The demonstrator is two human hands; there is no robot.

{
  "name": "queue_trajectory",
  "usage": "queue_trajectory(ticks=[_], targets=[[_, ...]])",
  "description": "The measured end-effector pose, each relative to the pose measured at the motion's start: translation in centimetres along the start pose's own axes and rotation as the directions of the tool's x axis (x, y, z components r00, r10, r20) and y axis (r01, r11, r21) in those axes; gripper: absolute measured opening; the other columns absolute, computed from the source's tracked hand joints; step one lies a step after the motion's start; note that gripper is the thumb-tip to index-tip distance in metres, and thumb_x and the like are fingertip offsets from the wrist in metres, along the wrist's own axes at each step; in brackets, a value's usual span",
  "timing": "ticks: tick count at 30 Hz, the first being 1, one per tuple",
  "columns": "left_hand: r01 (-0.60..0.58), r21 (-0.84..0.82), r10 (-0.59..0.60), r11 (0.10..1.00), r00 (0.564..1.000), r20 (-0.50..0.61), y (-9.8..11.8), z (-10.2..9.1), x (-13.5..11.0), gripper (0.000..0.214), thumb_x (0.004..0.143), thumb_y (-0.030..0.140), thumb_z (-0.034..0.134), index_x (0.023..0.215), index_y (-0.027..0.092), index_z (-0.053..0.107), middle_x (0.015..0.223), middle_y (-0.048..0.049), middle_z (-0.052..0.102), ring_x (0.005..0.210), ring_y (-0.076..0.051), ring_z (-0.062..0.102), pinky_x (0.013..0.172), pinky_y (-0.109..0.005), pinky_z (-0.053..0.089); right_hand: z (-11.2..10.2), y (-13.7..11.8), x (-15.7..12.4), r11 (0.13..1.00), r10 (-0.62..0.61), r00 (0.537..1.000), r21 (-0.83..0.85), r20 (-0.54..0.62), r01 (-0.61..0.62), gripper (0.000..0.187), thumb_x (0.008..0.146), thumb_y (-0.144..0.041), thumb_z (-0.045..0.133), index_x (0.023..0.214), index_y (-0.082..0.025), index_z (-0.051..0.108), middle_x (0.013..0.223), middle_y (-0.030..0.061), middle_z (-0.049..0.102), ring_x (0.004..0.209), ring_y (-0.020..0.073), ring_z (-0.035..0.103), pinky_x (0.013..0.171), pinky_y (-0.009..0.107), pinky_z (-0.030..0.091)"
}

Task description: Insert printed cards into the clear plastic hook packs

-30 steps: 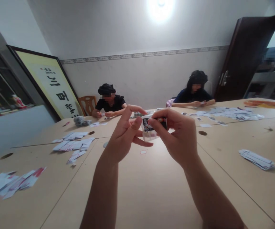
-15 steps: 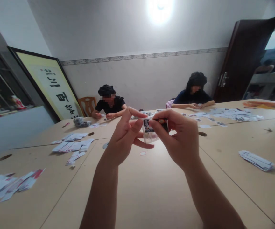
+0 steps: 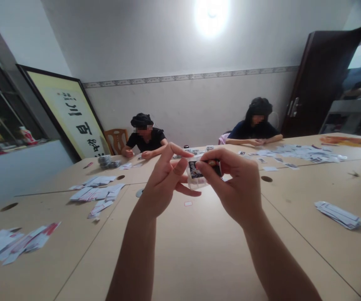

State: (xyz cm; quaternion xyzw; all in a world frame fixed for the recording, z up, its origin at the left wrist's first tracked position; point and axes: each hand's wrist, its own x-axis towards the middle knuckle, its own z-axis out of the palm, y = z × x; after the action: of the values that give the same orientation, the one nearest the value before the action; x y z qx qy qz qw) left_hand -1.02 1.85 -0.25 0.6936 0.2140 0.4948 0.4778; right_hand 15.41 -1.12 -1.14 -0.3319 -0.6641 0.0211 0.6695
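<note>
In front of me, my right hand [image 3: 235, 179] pinches a small dark printed card [image 3: 195, 170] between thumb and fingers. A clear plastic sleeve or pouch [image 3: 198, 184] shows around and below the card; its exact kind cannot be made out. My left hand [image 3: 168, 175] grips the left edge of this clear plastic, index finger and thumb at its top corner and the lower fingers stretched behind it. Both hands are raised above the table. Beneath them a small white slip with a red border [image 3: 188, 203] lies on the wood.
Loose white papers [image 3: 95, 188] spread over the left of the table [image 3: 180, 259]. A flat bundle [image 3: 338, 215] lies at the right. Two people [image 3: 144, 138] sit across, with scattered cards [image 3: 302, 152] before the right one. Small stacks [image 3: 105, 161] stand far left.
My view has tilted slightly, so the room sits a little lower and to the right. Both hands keep nearly the same hold on the card and its clear plastic.
</note>
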Motion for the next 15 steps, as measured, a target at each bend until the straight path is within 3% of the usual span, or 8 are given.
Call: queue_trajectory(ticks=[8,15], targets=[[0.007,-0.001,-0.007,1.0,1.0,0.017,0.1,0.33,-0.01,0.024,0.097,0.044,0.064,0.105,0.025,0.053,0.087,0.0041,0.065,0.053,-0.006,0.062,0.058,-0.03,0.068,0.14,0.03,0.06,0.999,-0.019,0.999,-0.037,-0.027,0.018,0.009,0.087,-0.02,0.07,0.079,-0.022,0.069,0.061,-0.0054,0.062,0.05,0.0089,0.049,0.053,0.024,0.043],[0.017,-0.005,-0.017,1.0,1.0,-0.003,0.23,0.53,-0.03,0.028,0.095,0.046,0.066,0.104,0.025,0.048,0.086,0.0036,0.065,0.062,-0.012,0.071,0.057,-0.029,0.068,0.17,0.12,0.09,1.0,-0.006,0.999,-0.028,-0.035,0.005,0.009,0.087,-0.021,0.069,0.078,-0.022,0.069,0.062,-0.0044,0.063,0.052,0.01,0.052,0.053,0.025,0.043]])
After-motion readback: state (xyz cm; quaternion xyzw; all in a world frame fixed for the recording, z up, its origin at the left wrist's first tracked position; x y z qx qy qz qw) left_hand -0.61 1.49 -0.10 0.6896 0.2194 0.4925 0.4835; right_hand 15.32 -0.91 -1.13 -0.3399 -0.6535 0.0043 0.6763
